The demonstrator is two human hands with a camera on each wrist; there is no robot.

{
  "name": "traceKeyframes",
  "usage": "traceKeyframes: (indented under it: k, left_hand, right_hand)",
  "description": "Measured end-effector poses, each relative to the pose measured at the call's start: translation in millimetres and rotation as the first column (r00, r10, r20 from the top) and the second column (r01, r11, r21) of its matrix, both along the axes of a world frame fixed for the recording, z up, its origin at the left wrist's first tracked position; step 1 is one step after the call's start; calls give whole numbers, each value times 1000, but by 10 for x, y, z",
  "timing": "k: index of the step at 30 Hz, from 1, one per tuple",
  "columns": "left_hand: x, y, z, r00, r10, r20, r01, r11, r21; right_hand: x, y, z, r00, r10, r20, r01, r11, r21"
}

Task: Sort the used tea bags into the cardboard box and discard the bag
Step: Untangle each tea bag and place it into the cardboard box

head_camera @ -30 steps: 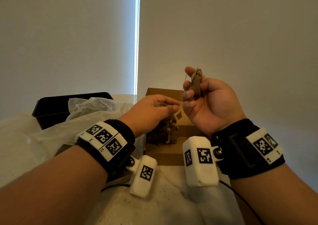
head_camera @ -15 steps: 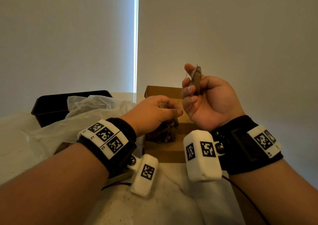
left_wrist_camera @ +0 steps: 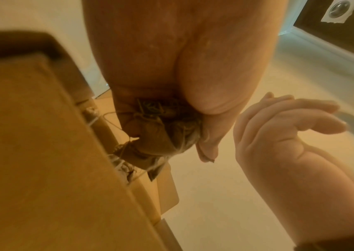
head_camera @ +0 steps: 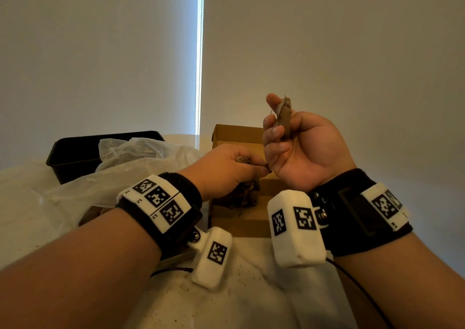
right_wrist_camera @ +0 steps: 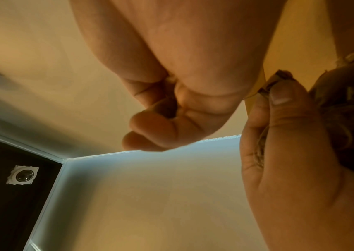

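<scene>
An open cardboard box (head_camera: 236, 133) stands on the table ahead, with a dark heap of used tea bags (head_camera: 240, 197) inside. My left hand (head_camera: 227, 170) hovers over the box and grips a clump of tea bags (left_wrist_camera: 165, 134), strings trailing down to the heap. Raised above the box's right side, palm toward me, my right hand (head_camera: 297, 142) pinches one brown tea bag (head_camera: 283, 117) between thumb and fingers. A crumpled clear plastic bag (head_camera: 120, 167) lies left of the box.
A black tray (head_camera: 73, 155) sits at the back left, partly under the plastic bag. The table (head_camera: 251, 296) has a white cover speckled with tea crumbs. A plain wall and a window blind close off the back.
My left hand has slid right, up against the right palm, keeping its clump. The right hand has risen slightly with its tea bag.
</scene>
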State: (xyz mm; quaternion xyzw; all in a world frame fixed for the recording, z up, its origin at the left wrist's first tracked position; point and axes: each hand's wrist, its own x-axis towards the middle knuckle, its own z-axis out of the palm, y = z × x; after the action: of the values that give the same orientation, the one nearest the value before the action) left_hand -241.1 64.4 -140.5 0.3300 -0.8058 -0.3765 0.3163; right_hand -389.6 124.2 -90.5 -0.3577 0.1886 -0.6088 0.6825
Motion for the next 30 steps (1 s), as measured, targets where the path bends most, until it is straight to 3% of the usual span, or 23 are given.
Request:
traceKeyframes:
  k: [5,9,11,15,20,30]
  left_hand:
    - [20,-11,11,1000,19,-24,-20,1000,-12]
    - [62,-26,41,996,47,-72,-48,999,-19]
    - [65,-34,58,992,74,-104,-75,997,-12]
    - [60,-57,64,979,121,-167,-120,993,16]
    - [74,-118,45,953,187,-236,-170,981,94]
    - [117,-85,82,964,177,-200,-143,974,174]
  right_hand:
    - [-47,-24,2,995,-92,-38,93,995,24]
    - [-97,-113,-76,914,-322,-245,351,933,83]
    - [-89,-156,-131,857,-365,-365,417,906,71]
    - [-81,-167,-185,790,-324,-520,410,910,57]
    - [-111,-187,-244,558,-350,-752,461,885,-69]
    - [-27,-58,-238,415,-387,-824,389,893,-224]
